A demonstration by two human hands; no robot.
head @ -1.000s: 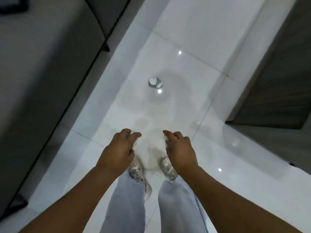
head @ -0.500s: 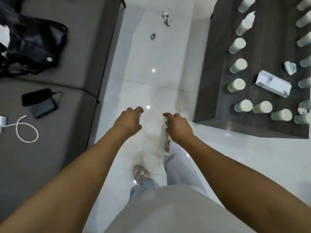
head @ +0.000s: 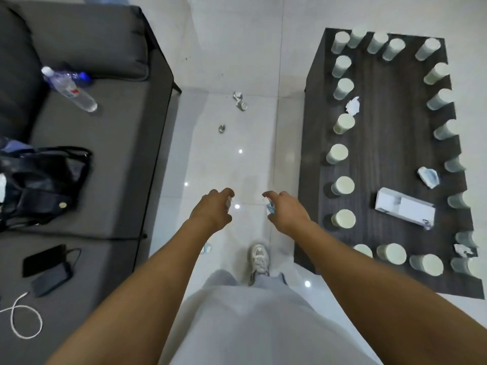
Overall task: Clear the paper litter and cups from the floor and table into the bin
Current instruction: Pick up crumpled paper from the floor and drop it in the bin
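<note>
**Both hands carrying litter scraps**

Left hand (head: 213, 210) pinches a small paper scrap (head: 228, 202); right hand (head: 286, 210) grips a bluish scrap (head: 270, 208). At twelve o'clock, crumpled litter (head: 240, 100) lies on the floor (head: 250, 61). At two o'clock, cups (head: 343, 218) ring the table (head: 390, 122).

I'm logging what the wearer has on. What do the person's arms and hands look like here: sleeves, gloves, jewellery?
Both forearms are bare to the frame edge, with no sleeves in view. The left hand and right hand wear no gloves, rings or watch that I can see.

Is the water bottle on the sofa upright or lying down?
Lying down: the water bottle rests on its side on the sofa seat.
</note>
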